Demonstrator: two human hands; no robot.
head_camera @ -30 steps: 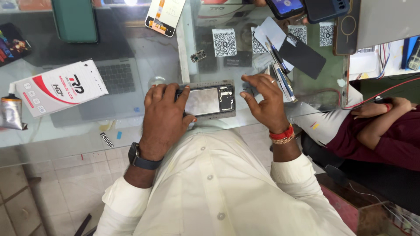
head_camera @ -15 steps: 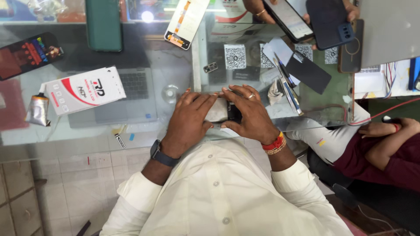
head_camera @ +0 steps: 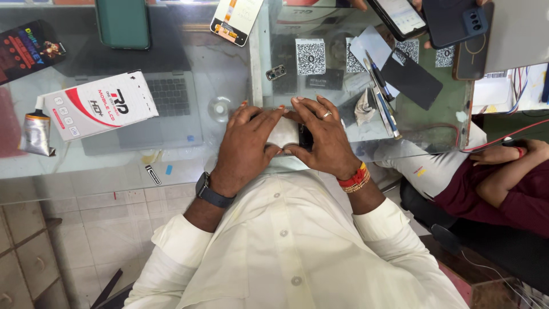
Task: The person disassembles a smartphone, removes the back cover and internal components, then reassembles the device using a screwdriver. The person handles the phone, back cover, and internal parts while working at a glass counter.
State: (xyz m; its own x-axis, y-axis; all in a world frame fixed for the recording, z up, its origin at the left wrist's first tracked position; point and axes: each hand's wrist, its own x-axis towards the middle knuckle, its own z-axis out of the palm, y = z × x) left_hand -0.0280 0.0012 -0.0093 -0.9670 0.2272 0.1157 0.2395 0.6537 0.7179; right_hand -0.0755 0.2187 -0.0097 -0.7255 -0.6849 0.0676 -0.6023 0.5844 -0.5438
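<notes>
Glass counter (head_camera: 189, 166) carries everything here. Both hands press together over a phone (head_camera: 298, 136), the left hand (head_camera: 247, 143) and right hand (head_camera: 323, 137) closed around it, fingertips meeting at its far edge; only a pale and dark sliver shows between them, so which face is up is hard to tell. A white box (head_camera: 100, 106) lies well to the left, a glue tube (head_camera: 35, 133) beyond it.

Your counter top (head_camera: 189, 86) is glossy, reflective glass. The white box (head_camera: 100, 105) beside it looks like smooth printed cardboard; the tube (head_camera: 35, 133) shows crinkled metallic foil. Your shirt (head_camera: 297, 252) is matt cloth.
</notes>
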